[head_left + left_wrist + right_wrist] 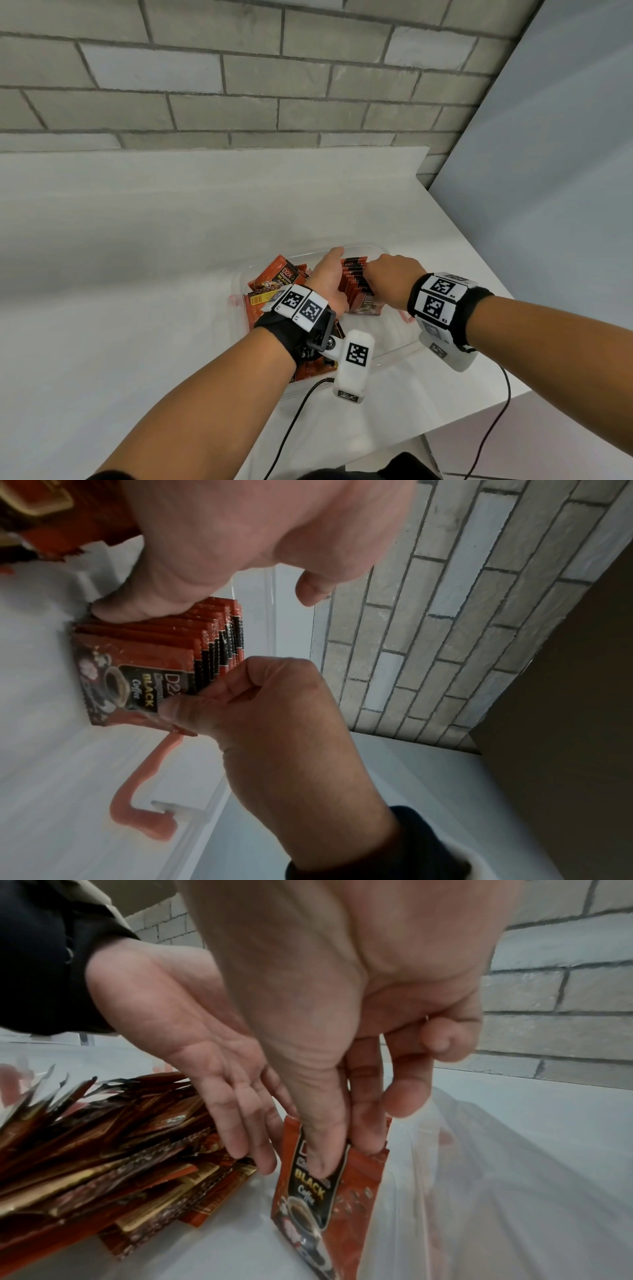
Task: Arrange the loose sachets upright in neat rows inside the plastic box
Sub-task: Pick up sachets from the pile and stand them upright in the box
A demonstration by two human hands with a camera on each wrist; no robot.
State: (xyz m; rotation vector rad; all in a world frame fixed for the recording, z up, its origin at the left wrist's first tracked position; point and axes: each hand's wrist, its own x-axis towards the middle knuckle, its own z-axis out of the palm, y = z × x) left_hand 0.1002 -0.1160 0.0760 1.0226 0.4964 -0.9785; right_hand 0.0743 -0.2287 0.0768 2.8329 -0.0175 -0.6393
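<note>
A clear plastic box (pixel 387 342) sits on the white counter. Inside it, a row of upright red-and-black coffee sachets (pixel 354 281) stands toward the far right. My left hand (pixel 327 277) lies with straight fingers (pixel 240 1123) against the row's left side, the thumb (pixel 137 610) pressing on the sachet edges. My right hand (pixel 387 274) pinches the top of the front sachet (pixel 325 1191) between thumb and fingers, at the near end of the row (pixel 154 653). A pile of loose sachets (pixel 274 284) lies in the box's left part (pixel 103 1150).
The box has red handles (pixel 137 799) on its short sides. A grey brick wall (pixel 239 85) runs behind the counter and a pale panel (pixel 548 171) closes the right. The counter's right edge (pixel 496 281) is close to the box. Cables (pixel 294 407) hang from the wrist cameras.
</note>
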